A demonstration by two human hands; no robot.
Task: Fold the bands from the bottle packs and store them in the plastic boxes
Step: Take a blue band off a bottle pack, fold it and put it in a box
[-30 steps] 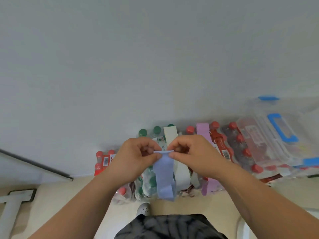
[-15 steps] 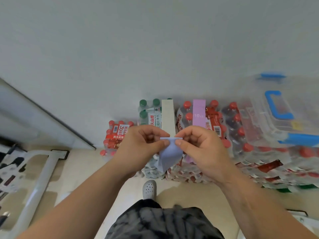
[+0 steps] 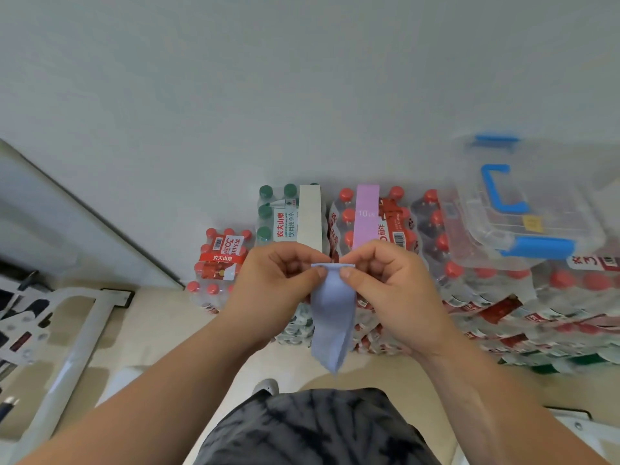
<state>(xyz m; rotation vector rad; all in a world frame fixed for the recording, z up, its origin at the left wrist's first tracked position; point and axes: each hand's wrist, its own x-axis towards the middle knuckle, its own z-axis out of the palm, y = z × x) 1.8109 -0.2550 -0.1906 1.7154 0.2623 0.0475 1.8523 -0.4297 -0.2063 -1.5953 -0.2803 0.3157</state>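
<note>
Band [image 3: 332, 317], blue: hangs longer than a moment ago, top edge pinched by thumb and fingers of left hand [image 3: 278, 290] and right hand [image 3: 389, 290], near packs [image 3: 399, 226], box [image 3: 523, 229] far right; risk: free lower end swings, so fold skews or slips.

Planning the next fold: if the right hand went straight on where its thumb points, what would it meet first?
Probably the left hand: it and the right hand pinch the top edge of the blue band, thumb tips facing with a short stretch of band between. Depth is unclear from one view.
</note>
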